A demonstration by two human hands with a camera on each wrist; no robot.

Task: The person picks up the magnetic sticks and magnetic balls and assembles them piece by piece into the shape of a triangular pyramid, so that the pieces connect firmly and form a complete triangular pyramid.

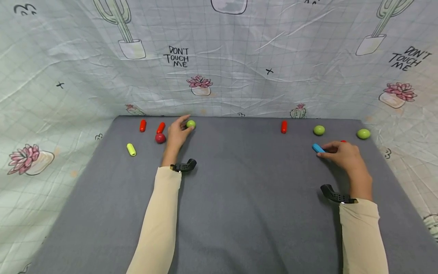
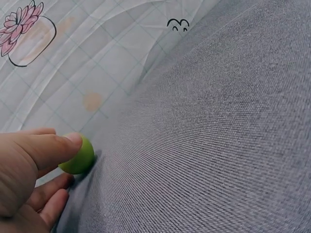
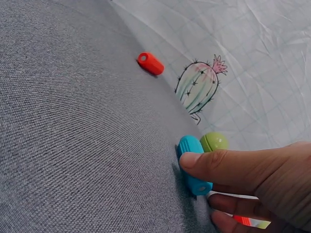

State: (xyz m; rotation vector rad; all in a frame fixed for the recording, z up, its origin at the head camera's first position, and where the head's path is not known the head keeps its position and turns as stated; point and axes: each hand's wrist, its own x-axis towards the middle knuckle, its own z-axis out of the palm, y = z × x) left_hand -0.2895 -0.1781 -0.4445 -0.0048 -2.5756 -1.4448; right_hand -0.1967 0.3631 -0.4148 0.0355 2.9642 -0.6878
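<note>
At the far edge of the grey table, my left hand (image 1: 178, 134) holds a small green ball (image 1: 191, 124) between thumb and fingers. In the left wrist view the thumb lies over the green ball (image 2: 80, 156), close above the cloth. My right hand (image 1: 345, 155) pinches a blue ridged cylinder (image 1: 318, 148) at the right of the table. The right wrist view shows the thumb across the blue cylinder (image 3: 193, 167), which has a hole in its end. A red piece (image 1: 343, 141) is mostly hidden behind the right hand.
Left of the left hand lie a red ball (image 1: 160, 138), two red cylinders (image 1: 142, 125) and a yellow-green cylinder (image 1: 131, 149). Another red cylinder (image 1: 284, 126) and two green balls (image 1: 319, 130) lie at the right. A patterned white sheet (image 1: 239, 95) rises behind the grey table (image 1: 239, 190).
</note>
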